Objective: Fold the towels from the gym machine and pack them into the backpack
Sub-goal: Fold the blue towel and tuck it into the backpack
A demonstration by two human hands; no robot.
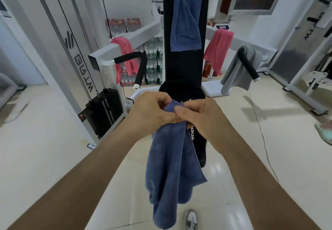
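Both forearms run off the bottom edge, left hand (154, 109) and right hand (199, 115) pinching together the top edge of a blue towel (170, 167), which hangs before and half hides the black backpack (197, 140).

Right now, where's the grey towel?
In the head view the grey towel hangs on the right, draped over the machine's black padded right handle, just right of the right-hand pink towel.

Backpack (195, 136) mostly hidden behind held towel (170, 167); shoe (191, 220) cut off.
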